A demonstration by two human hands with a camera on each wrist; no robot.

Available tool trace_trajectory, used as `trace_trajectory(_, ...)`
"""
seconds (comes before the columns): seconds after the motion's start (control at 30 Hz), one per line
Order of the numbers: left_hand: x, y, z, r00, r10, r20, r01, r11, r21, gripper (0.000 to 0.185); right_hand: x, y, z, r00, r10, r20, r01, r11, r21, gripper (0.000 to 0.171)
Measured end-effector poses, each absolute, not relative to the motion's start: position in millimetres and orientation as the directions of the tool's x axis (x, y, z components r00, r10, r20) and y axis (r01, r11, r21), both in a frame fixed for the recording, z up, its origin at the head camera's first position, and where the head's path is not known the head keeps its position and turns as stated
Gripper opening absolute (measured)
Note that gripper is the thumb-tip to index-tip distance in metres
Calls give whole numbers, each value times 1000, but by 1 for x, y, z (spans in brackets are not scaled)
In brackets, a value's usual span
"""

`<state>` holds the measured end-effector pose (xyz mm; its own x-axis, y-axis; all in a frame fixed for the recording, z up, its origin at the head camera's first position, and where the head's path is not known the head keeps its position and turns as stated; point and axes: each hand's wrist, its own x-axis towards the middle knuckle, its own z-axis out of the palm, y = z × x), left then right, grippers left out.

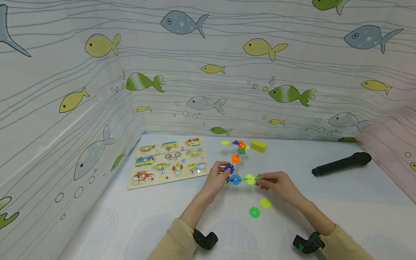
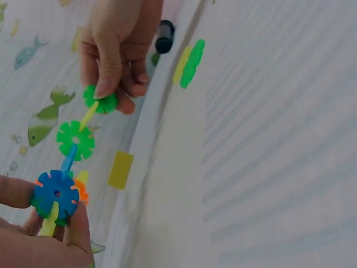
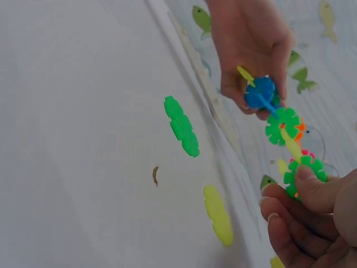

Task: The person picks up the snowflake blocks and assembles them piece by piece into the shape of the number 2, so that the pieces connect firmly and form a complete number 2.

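A chain of plastic snowflake discs (image 1: pixel 242 179) is held just above the white table (image 1: pixel 325 202), between both hands. My left hand (image 1: pixel 223 174) pinches its blue disc (image 2: pixel 56 192) at one end. At the other end my right hand (image 1: pixel 261 181) pinches a green disc (image 3: pixel 304 176). Between them sits a light green disc (image 2: pixel 75 139). A branch of blue, orange and green discs (image 1: pixel 236 156) runs from the left hand's end towards the far wall. Two loose discs lie below the hands, one yellow (image 1: pixel 265 203) and one green (image 1: pixel 254 212).
A wooden vehicle puzzle board (image 1: pixel 169 160) lies at the left. A yellow block (image 1: pixel 258 146) and a loose yellow disc (image 1: pixel 225 142) lie near the far wall. A black cylinder (image 1: pixel 341 163) lies at the right. Fish-patterned walls enclose the table.
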<state>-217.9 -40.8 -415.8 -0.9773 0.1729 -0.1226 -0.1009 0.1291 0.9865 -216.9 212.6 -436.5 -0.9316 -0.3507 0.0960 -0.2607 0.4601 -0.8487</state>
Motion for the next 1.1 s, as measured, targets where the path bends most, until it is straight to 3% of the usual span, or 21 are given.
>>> trace_trajectory(0.37,-217,-41,-415,-981,155,-121,-102,121,987,32,-217,211,-436,-935,-352,47,-215,454,-865,34)
trace_trajectory(0.6,-217,-41,-416,-982,157,-108,-89,126,988,31,-216,211,-432,-941,-337,12,-167,433,-886,27)
trace_trajectory(1.1,-215,-38,-420,-984,175,-45,-9,205,979,30,-213,210,-429,-933,-358,36,-188,399,-898,21)
